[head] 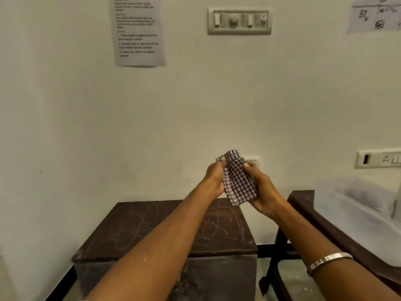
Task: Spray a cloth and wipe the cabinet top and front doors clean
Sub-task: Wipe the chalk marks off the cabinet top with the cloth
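Both arms raised in front of the chest, checked cloth (238, 181) pinched between them well above the cabinet top (134, 227). Left hand (214, 179) closed around the cloth's left edge at about 9 o'clock of the bundle, thumb pressing near the top corner. Right hand (263, 192) wrapped under and behind the cloth at 3 to 5 o'clock, thumb laid on the front face. Cloth bunched into a compact folded pad (probably gathered this way to give a firm wiping face and to keep loose ends from dragging).

Dark brown cabinet below at 6 o'clock, close to the wall, top streaked with pale looping smears; front doors (217, 276) mostly hidden behind the forearms. No spray bottle visible anywhere, so impossible to say whether the cloth is damp. Dark wooden table (303, 205) at 4 o'clock with a translucent plastic bin (358, 205) resting on it, well apart from the hands. Silver bangle (329, 259) on the right wrist. Switch panel (238, 20) at 12 o'clock on the wall, printed sheet (138, 31) at 11.

Likely stage: refolding the cloth, with the top apparently not clean.
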Motion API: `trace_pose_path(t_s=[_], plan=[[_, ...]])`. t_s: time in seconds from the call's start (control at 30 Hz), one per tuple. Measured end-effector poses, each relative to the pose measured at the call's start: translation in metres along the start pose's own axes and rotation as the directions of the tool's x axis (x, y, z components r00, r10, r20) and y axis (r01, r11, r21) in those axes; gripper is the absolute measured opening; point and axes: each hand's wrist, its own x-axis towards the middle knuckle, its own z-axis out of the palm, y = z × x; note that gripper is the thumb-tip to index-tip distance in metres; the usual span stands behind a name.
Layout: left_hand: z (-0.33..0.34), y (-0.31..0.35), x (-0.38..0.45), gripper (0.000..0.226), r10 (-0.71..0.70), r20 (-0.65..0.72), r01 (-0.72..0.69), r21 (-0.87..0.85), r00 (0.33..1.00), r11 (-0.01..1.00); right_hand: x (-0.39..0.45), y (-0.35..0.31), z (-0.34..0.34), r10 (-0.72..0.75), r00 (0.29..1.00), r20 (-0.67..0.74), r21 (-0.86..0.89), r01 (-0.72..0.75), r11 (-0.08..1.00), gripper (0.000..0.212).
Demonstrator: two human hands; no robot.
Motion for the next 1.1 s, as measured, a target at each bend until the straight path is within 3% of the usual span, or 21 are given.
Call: trace_pose_path(t_s=[0.1,0.23,0.33,0.43,0.5,0.57,0.7,0.83,0.97,1.1], plan=[[-0.029,-0.007,0.016,0.036,-0.016,-0.047,0.021,0.107,0.999,0.994,0.017,0.03,0.01,0.09,0.995,0.032,0.112,-0.093,0.989,0.052],[-0.07,-0.024,0.035,0.04,-0.063,-0.069,0.087,0.45,0.996,0.889,0.035,0.064,0.016,0.21,0.977,0.043,0.073,-0.213,0.974,0.059],[-0.1,-0.046,0.052,0.054,-0.032,-0.094,0.095,0.81,0.995,0.578,0.048,0.089,0.008,0.27,0.963,-0.003,0.022,-0.269,0.963,0.058],[-0.132,-0.075,0.053,0.051,0.132,-0.155,0.09,0.912,0.979,0.401,0.065,0.114,-0.007,0.297,0.945,-0.135,-0.137,-0.314,0.939,0.048],[-0.155,-0.102,0.045,0.044,0.269,-0.108,0.031,0.961,0.957,0.274,0.081,0.127,-0.019,0.278,0.922,-0.27,-0.248,-0.346,0.905,0.044],[-0.177,-0.131,0.037,0.044,0.321,-0.024,-0.03,0.986,0.947,0.163,0.098,0.137,-0.033,0.222,0.888,-0.403,-0.365,-0.378,0.851,0.041],[-0.197,-0.171,0.025,0.048,0.384,0.03,-0.064,0.995,0.923,0.076,0.138,0.145,-0.065,0.009,0.871,-0.492,-0.66,-0.379,0.649,0.037],[-0.202,-0.182,0.023,0.06,0.412,0.063,-0.073,0.997,0.909,0.01,0.173,0.154,-0.086,-0.213,0.9,-0.379,-0.913,-0.327,0.245,0.038],[-0.203,-0.185,0.024,0.061,0.437,0.068,-0.086,0.996,0.897,0.021,0.206,0.179,-0.104,-0.266,0.91,-0.32,-0.935,-0.349,-0.07,0.042],[-0.203,-0.189,0.026,0.055,0.469,0.06,-0.076,0.997,0.881,0.015,0.235,0.204,-0.119,-0.239,0.881,-0.408,-0.864,-0.458,-0.21,0.042]])
